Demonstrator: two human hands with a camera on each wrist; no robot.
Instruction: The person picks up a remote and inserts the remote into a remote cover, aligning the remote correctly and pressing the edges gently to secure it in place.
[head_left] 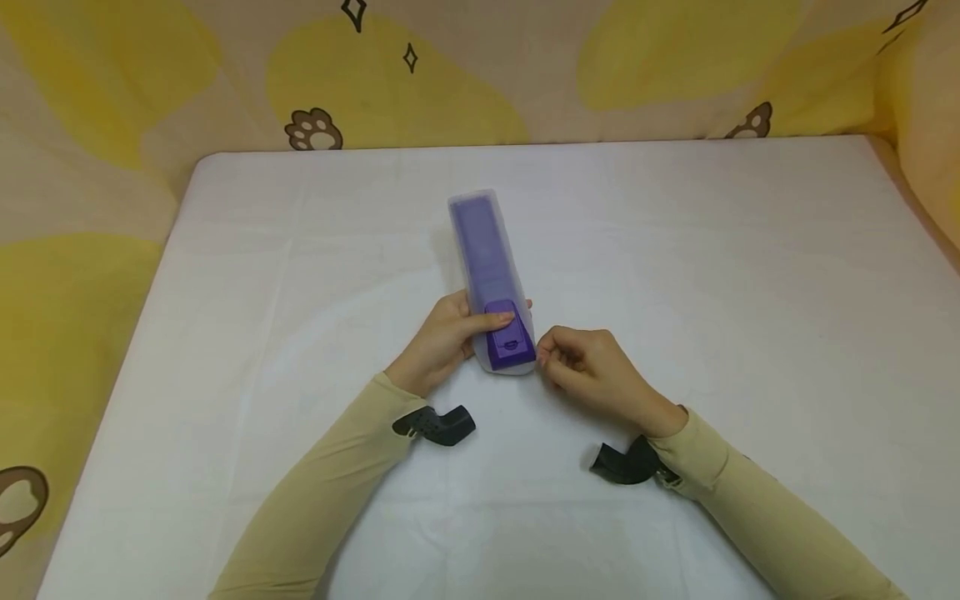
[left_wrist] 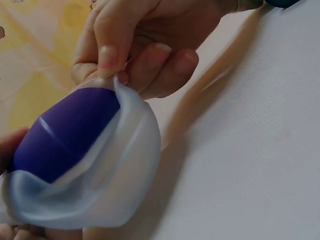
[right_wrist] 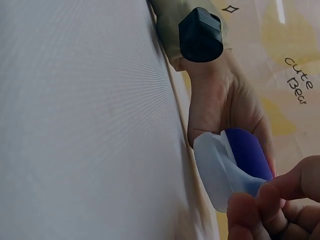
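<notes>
A long purple device [head_left: 510,340], shaped like a remote control, lies in a soft translucent cover [head_left: 482,242]. Its near end shows bare, with a small catch on it. My left hand [head_left: 442,337] grips the near half from the left, thumb across the bare purple part and fingers mostly hidden underneath. At the near right corner my right hand [head_left: 596,367] pinches the cover's edge between thumb and index finger. In the left wrist view the cover [left_wrist: 135,150] bulges loosely away from the purple end [left_wrist: 67,132], its lip drawn up to the right fingertips [left_wrist: 108,57].
Under the hands is a table with a white cloth [head_left: 300,267]. A yellow and cream patterned curtain [head_left: 465,75] hangs behind its far edge and along the sides. Black wrist-worn pieces [head_left: 446,425] stick out from both sleeves.
</notes>
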